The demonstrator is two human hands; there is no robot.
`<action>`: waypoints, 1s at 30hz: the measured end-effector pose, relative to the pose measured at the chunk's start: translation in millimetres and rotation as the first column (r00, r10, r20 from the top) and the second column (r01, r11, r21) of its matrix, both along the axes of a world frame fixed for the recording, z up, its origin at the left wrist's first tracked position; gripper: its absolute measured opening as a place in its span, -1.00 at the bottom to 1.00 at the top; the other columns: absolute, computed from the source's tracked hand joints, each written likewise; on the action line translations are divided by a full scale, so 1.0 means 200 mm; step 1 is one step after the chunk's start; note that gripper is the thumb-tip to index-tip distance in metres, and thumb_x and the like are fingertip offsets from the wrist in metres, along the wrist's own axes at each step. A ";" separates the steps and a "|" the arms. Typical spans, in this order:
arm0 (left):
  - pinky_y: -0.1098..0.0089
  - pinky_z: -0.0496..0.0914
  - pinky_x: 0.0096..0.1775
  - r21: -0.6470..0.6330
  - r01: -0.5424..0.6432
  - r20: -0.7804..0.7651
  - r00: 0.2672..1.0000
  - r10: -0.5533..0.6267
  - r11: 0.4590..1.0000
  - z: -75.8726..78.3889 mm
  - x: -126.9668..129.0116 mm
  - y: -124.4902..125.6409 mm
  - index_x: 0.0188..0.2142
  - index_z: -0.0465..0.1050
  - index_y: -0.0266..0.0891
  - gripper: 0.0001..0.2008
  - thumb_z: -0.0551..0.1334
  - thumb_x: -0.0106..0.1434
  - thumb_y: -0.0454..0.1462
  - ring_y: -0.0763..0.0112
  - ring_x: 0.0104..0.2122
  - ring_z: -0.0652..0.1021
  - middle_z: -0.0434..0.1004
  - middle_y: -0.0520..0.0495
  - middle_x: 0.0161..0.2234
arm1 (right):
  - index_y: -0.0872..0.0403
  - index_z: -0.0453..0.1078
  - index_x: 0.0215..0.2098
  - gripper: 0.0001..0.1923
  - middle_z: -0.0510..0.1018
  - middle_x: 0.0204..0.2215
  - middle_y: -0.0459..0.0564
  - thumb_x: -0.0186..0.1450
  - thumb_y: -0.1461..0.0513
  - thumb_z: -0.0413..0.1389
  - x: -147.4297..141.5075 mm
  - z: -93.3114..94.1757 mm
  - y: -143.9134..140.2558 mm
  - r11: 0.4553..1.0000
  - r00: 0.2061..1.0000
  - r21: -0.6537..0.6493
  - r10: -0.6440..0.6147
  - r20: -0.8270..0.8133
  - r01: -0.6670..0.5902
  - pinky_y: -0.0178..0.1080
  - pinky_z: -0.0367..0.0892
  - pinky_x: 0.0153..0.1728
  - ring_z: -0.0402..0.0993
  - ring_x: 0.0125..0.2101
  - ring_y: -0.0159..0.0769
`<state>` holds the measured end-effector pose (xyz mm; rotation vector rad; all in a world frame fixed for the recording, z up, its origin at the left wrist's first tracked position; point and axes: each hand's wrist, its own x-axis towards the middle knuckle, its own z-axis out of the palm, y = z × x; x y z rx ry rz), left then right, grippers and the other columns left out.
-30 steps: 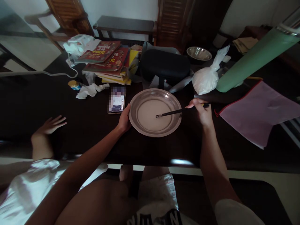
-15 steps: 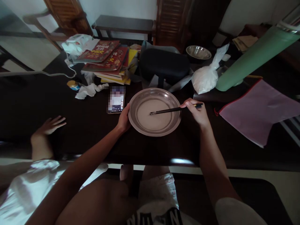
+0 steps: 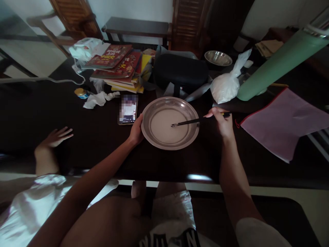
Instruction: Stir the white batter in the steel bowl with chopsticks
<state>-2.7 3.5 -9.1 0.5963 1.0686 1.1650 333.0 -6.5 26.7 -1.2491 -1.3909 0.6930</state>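
Observation:
A wide metal bowl (image 3: pixel 149 139) stands on the dark table, with cloudy whitish liquid (image 3: pixel 164 132) inside. My left hand (image 3: pixel 136 131) grips its left rim, the thumb along the side and the other fingers partly hidden beneath. Dark chopsticks (image 3: pixel 192 121) are pinched in my right hand (image 3: pixel 223 124), just beyond the bowl's right rim. They slant left over the bowl, and their wet-looking tips are at the liquid near its middle. Left of the bowl lies a lit phone (image 3: pixel 128 111), its screen partly blurred.
Books (image 3: pixel 113 65), a black case (image 3: pixel 181 70), a tied bag of white powder (image 3: pixel 226 87) and a second metal bowl (image 3: pixel 218 58) sit behind. A green cylinder (image 3: pixel 280 65) and pinkish mesh pouch (image 3: pixel 282 123) are at right. Another person's hand (image 3: pixel 58 137) rests at left.
My right hand and the chopsticks have shifted to the right, so the tips are nearer the bowl's right side. My left hand stays on the rim.

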 end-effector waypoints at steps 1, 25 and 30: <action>0.03 0.57 0.18 -0.004 -0.003 -0.003 1.000 0.003 1.000 0.00 0.00 0.00 -0.03 0.66 -0.24 -0.59 0.24 0.41 0.02 -0.11 0.10 0.67 0.76 -0.23 -0.09 | -0.11 0.58 -0.54 -0.49 0.64 -0.52 -0.07 0.30 -0.26 0.24 0.00 0.00 0.00 1.000 1.000 -0.011 0.029 -0.004 -0.029 -0.03 0.46 -0.21 0.57 -0.41 -0.17; 0.01 0.56 0.18 -0.011 0.014 0.001 1.000 -0.014 1.000 0.00 0.00 0.00 -0.03 0.66 -0.23 -0.57 0.24 0.39 0.03 -0.11 0.11 0.67 0.76 -0.24 -0.08 | -0.09 0.61 -0.49 -0.48 0.67 -0.46 -0.07 0.29 -0.29 0.23 -0.02 0.00 0.00 0.988 0.988 -0.047 0.148 0.052 -0.146 -0.03 0.49 -0.16 0.61 -0.34 -0.16; 0.04 0.57 0.18 -0.024 -0.020 0.000 1.000 0.020 1.000 0.01 0.01 0.00 -0.06 0.66 -0.25 -0.60 0.18 0.44 -0.02 -0.07 0.11 0.67 0.76 -0.24 -0.10 | -0.11 0.57 -0.55 -0.49 0.61 -0.54 -0.08 0.27 -0.27 0.28 -0.01 0.00 0.00 1.000 1.000 0.012 0.006 -0.024 -0.005 0.00 0.48 -0.18 0.57 -0.40 -0.15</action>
